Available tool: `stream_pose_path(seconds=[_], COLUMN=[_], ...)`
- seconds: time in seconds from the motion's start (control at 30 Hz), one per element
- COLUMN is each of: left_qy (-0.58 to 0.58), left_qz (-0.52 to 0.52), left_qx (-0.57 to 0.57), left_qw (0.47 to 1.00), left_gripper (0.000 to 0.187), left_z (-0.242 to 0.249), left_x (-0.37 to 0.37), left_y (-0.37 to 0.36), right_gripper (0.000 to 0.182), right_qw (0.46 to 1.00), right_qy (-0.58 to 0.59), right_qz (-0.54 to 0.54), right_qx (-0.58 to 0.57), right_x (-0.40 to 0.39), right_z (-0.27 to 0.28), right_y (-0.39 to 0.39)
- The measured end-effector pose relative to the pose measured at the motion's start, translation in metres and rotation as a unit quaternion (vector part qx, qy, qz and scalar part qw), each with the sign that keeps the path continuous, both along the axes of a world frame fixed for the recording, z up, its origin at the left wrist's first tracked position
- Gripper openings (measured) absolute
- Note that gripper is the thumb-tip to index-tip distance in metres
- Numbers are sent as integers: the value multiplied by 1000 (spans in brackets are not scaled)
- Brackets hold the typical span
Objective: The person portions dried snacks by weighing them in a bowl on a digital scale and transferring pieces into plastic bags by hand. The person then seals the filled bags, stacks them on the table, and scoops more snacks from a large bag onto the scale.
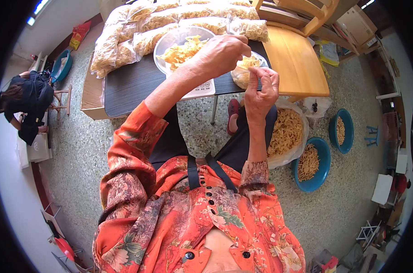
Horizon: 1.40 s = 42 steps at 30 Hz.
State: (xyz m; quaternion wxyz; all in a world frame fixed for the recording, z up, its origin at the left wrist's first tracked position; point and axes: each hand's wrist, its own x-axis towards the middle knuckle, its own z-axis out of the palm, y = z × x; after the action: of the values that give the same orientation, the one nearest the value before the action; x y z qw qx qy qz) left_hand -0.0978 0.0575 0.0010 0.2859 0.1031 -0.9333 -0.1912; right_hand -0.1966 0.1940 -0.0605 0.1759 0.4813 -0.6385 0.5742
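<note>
My left hand (222,55) reaches across the clear plastic bowl (159,51), its fingers curled closed above a small plastic bag (241,79). What those fingers hold is hidden. My right hand (263,88) pinches the near edge of the small bag between thumb and fingers. Pale yellow dried strips (249,61) show in the bag's mouth. More of these strips (183,52) lie in the bowl, which sits on a white scale (202,89). The scale and the small bag are at the edge of the dark table (133,93).
Filled, clear bags (156,38) are piled at the table's back. A wooden chair (293,63) adjoins the right side. A large open bag of strips (286,129) and two blue basins (325,168) stand on the floor at right. Another person (31,93) sits bent over at far left.
</note>
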Motion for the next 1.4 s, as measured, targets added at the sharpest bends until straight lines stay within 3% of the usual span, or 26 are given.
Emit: stream_pose_path(seconds=[0.2,0.3,0.47,0.53,0.57,0.73,0.8,0.87,0.93,1.0,1.03,1.17,1.4], left_qy=[63,-36,-61,-248,-256,-125,-142,-48,39,1,-118,-146,-143], left_qz=[-64,-67,-88,-38,-35,-62,-68,-37,-2,83,156,189,170], left_qx=[39,71,63,54,40,33,257,308,252,46,47,35,33], left_qw=[995,995,992,966,965,990,954,950,967,996,980,970,974], left_gripper=[33,53,46,39,36,41,39,22,16,14,20,29,23], left_z=[5,9,0,8,0,4,20,20,9,1,1,-18,-31], left_x=[23,26,12,6,2,11,24,34,45,56,58,67,70], left_y=[13,29,29,31,29,21,13,-3,-34,-65,-73,-74,-73], right_gripper=[6,6,7,7,7,6,5,3,3,3,3,5,5], right_qw=[1000,1000,998,998,998,998,999,999,999,999,999,998,998], right_qy=[3,4,54,64,61,54,44,31,33,36,36,56,55], right_qz=[11,14,-18,-9,-11,-26,-23,-33,-33,-31,-30,-26,-18], right_qx=[-2,0,-12,-14,0,11,7,8,7,5,8,14,19], right_x=[-2,0,3,3,4,1,-1,-4,-5,-5,-5,-3,-4], right_z=[3,4,10,11,11,16,15,11,10,9,9,11,11], right_y=[3,5,11,11,10,8,9,9,10,11,10,9,10])
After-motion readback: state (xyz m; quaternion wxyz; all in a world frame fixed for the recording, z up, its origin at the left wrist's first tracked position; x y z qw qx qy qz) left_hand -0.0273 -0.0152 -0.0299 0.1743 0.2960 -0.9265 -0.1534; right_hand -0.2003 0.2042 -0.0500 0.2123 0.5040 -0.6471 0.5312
